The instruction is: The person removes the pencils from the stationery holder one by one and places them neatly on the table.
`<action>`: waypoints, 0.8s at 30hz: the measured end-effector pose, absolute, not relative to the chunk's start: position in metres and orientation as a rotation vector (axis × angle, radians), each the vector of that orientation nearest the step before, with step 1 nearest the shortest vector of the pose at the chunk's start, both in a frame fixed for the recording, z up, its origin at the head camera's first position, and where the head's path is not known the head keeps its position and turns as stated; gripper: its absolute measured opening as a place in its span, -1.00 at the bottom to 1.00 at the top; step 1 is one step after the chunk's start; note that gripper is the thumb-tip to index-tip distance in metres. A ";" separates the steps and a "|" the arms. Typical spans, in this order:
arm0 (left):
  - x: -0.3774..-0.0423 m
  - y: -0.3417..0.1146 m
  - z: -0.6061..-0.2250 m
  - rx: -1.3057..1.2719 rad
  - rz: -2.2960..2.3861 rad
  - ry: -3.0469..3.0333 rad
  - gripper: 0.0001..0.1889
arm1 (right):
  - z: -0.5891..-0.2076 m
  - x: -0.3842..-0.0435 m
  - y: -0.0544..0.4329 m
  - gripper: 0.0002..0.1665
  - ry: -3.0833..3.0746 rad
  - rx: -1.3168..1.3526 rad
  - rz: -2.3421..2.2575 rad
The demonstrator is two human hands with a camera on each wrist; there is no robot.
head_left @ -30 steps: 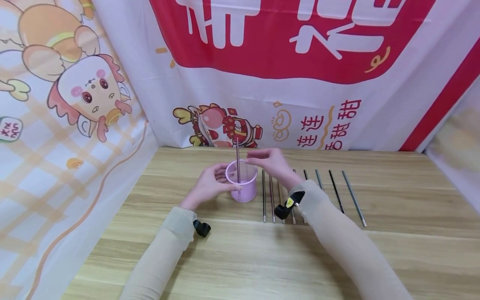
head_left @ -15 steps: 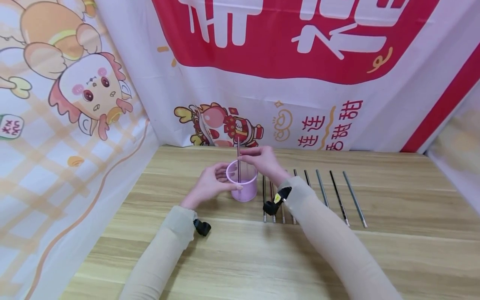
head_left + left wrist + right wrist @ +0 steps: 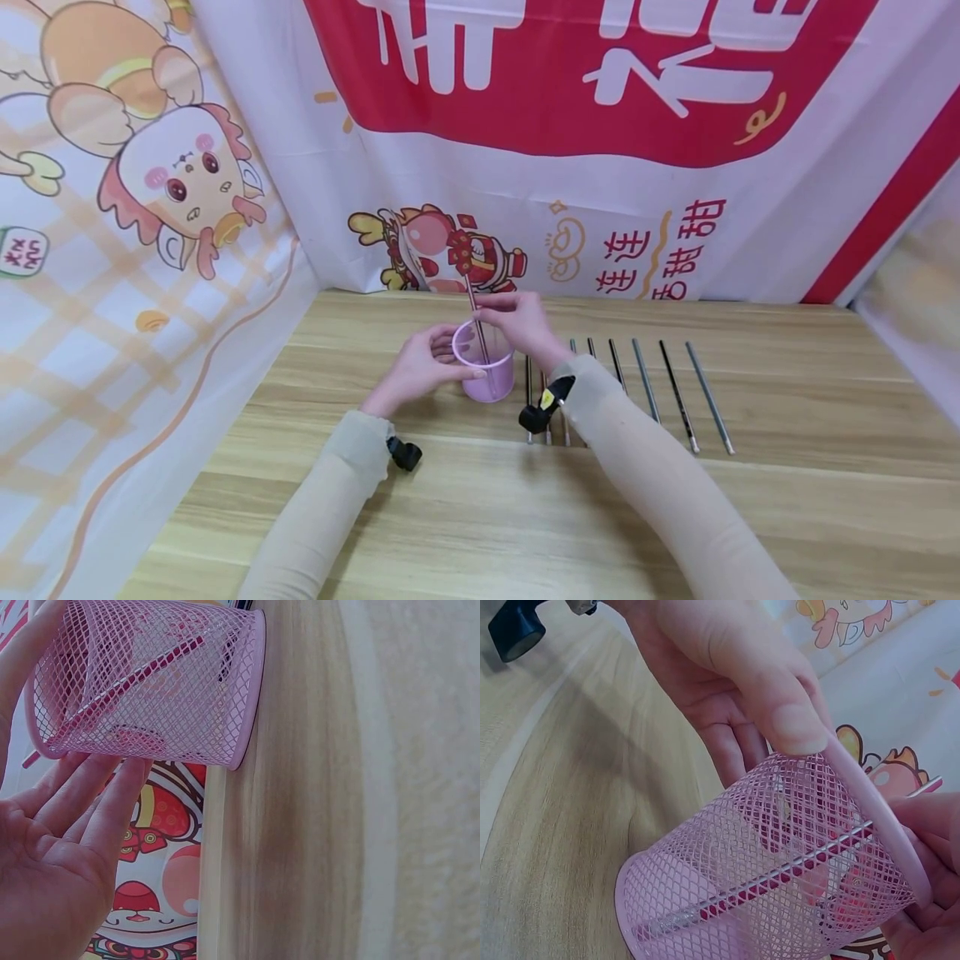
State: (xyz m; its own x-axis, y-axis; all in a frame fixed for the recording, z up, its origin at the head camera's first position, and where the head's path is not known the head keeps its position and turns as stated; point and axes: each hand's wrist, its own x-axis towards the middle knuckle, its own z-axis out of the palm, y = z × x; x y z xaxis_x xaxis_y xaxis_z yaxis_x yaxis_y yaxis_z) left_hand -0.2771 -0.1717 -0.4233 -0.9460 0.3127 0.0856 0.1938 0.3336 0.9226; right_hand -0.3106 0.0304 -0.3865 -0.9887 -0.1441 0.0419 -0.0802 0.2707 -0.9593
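A pink mesh pen holder stands upright on the wooden table. My left hand grips it from the left, thumb on the near side and fingers round the far side; its palm and fingers also show in the left wrist view. Inside the holder a shiny dark pink pencil leans, its upper end tilted left and sticking out past the rim; the mesh shows its lower part in the right wrist view. My right hand is over the rim, with thumb and fingers pinching the pencil's upper part. Its fingertips partly cover the pencil.
To the right of the holder lie several pencils in a row, including a black one and a grey-blue one. My right forearm covers parts of some. Printed cloth hangs behind the table and at its sides.
My right hand has come left and slightly down to the pencil, which stood upright before. The pencil's top now tilts left and its lower end has shifted right. The left hand has stayed in place.
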 end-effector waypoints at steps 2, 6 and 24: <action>-0.272 -0.170 -0.414 0.472 1.695 2.458 -0.17 | -0.386 -0.311 0.031 -0.70 2.455 -0.211 -1.878; -0.259 -0.165 -0.396 0.481 1.698 2.433 -0.19 | -0.383 -0.311 0.033 -0.69 2.430 -0.189 -1.957; -0.257 -0.163 -0.393 0.456 1.699 2.438 -0.21 | -0.340 -0.306 0.063 -0.60 2.147 -0.271 -2.384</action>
State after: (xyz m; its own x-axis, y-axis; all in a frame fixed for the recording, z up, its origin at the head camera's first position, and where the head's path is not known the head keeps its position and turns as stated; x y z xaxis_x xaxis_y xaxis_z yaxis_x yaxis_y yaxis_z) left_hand -0.2575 -0.1633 -0.3928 -0.9452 0.3208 0.0616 0.1688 0.3185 0.9328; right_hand -0.3062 0.0627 -0.3399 -0.9827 -0.0541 0.1769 -0.1703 -0.1088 -0.9794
